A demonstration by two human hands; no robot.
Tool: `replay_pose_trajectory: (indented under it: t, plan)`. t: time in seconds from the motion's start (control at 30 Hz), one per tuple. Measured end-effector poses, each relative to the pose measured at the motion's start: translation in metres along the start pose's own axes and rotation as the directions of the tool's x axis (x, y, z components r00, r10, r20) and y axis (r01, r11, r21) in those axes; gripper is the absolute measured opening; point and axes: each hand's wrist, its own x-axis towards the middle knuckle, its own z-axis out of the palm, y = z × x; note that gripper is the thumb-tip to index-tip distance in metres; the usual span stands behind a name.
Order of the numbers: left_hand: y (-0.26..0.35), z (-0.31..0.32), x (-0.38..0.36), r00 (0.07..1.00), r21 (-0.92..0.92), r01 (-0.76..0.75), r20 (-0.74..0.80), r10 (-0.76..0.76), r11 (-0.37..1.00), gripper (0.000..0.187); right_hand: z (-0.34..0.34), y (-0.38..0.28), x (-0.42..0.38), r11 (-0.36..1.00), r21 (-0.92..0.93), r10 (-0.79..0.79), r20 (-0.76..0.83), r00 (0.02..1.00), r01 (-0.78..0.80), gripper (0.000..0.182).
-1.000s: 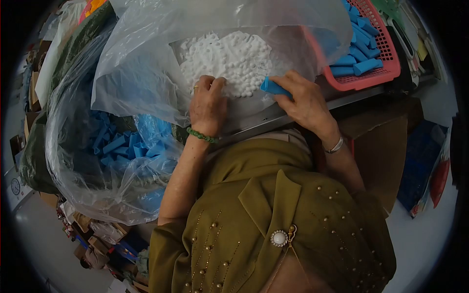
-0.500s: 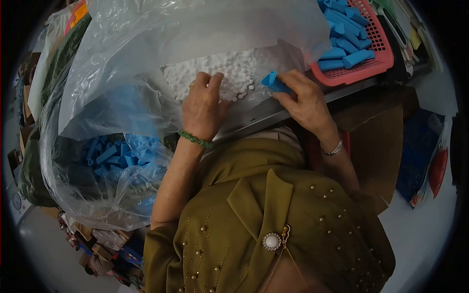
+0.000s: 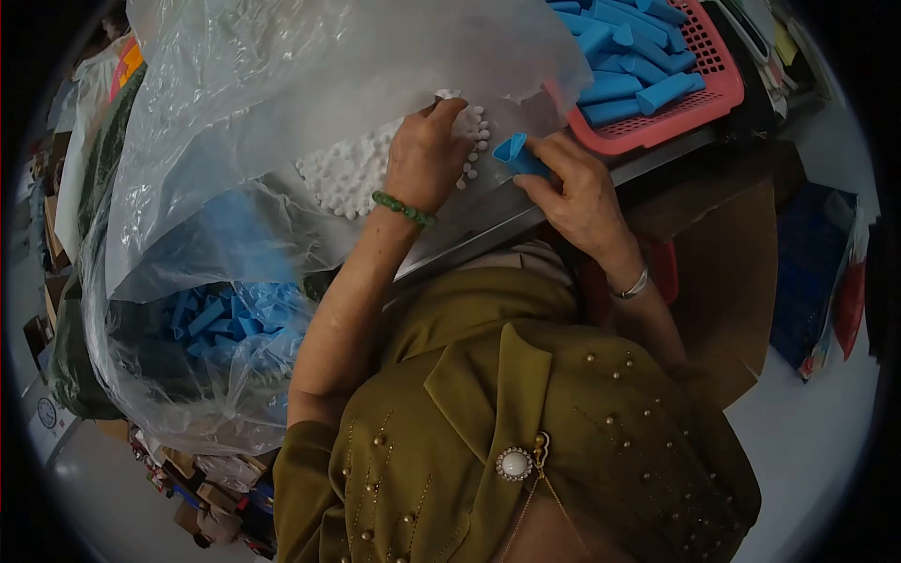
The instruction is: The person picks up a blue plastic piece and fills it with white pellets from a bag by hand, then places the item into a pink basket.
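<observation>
My right hand [image 3: 577, 192] grips a short blue tube [image 3: 527, 161] between thumb and fingers. The tube's open, roughly triangular end faces left, toward my other hand. My left hand [image 3: 427, 155] reaches over a heap of small white balls [image 3: 352, 174], its fingers curled together at the heap's far side. Whatever those fingertips hold, if anything, is hidden. A few loose white balls lie between the two hands. Beyond my right hand stands a pink basket [image 3: 721, 98] filled with blue tubes [image 3: 648, 70].
A large translucent plastic sheet [image 3: 272, 75] covers much of the table behind the balls. At the left, a clear plastic bag [image 3: 141, 371] contains many more blue tubes [image 3: 211, 319]. The table's metal edge [image 3: 488, 225] runs before my body; a cardboard box [image 3: 718, 291] stands at the right.
My left hand has moved right and farther forward across the white balls. My right hand still holds the blue tube, its open end now turned more to view. The whole view has shifted slightly.
</observation>
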Motion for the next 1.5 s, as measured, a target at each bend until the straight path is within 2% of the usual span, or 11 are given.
replay_pose_trajectory:
  t: [0.03, 0.17, 0.23, 0.47, 0.53, 0.63, 0.73, 0.8, 1.1, 1.27, 1.5]
  plan:
    - [0.003, -0.002, 0.005, 0.995, -0.126, 0.062, 0.084, -0.051, 0.990, 0.048, 0.000, 0.001, 0.000, 1.000, 0.000, 0.003, -0.003, 1.000, -0.003, 0.034]
    - [0.008, -0.013, 0.004, 0.991, -0.019, 0.019, 0.132, -0.016, 1.000, 0.049, 0.001, 0.006, -0.004, 1.000, 0.015, -0.026, -0.052, 0.998, 0.027, 0.034]
    - [0.009, -0.007, 0.001, 0.985, 0.157, -0.163, 0.085, 0.151, 0.974, 0.048, 0.003, 0.007, -0.003, 0.998, 0.044, -0.031, -0.074, 0.997, 0.034, 0.034]
    - [0.001, -0.003, -0.007, 0.937, 0.119, -0.292, 0.233, 0.259, 0.949, 0.044, -0.001, 0.001, -0.003, 0.999, 0.013, 0.033, -0.032, 0.999, -0.033, 0.034]
    - [0.005, -0.011, -0.020, 0.977, -0.009, -0.196, 0.080, 0.196, 0.981, 0.042, 0.000, 0.003, -0.003, 1.000, 0.009, 0.023, -0.043, 0.999, -0.022, 0.033]
    - [0.003, -0.019, -0.034, 0.998, 0.015, -0.059, -0.011, 0.060, 0.998, 0.042, 0.000, 0.000, 0.000, 1.000, -0.002, 0.013, -0.030, 0.999, -0.013, 0.033]
    - [0.009, -0.025, -0.045, 0.994, 0.066, -0.106, 0.043, 0.103, 0.992, 0.046, -0.001, -0.006, 0.000, 0.999, -0.001, -0.033, -0.027, 0.999, 0.033, 0.033]
    - [0.012, -0.021, -0.050, 0.997, 0.095, -0.060, 0.063, 0.054, 0.994, 0.050, -0.002, -0.010, 0.000, 0.978, -0.167, -0.121, 0.015, 0.992, 0.122, 0.034]
    - [0.023, -0.012, -0.063, 0.991, 0.232, 0.114, 0.035, -0.125, 0.966, 0.044, 0.012, -0.022, 0.014, 0.723, -0.670, -0.038, 0.205, 0.978, 0.168, 0.018]
    - [0.020, 0.000, -0.058, 0.997, 0.270, 0.070, 0.009, -0.075, 0.960, 0.040, 0.014, 0.002, 0.021, 0.784, -0.579, -0.063, 0.284, 0.957, 0.224, 0.018]
    - [0.010, 0.007, -0.048, 0.998, 0.113, 0.051, -0.049, -0.046, 0.992, 0.032, 0.017, 0.005, 0.020, 0.891, -0.415, -0.065, 0.282, 0.957, 0.183, 0.021]
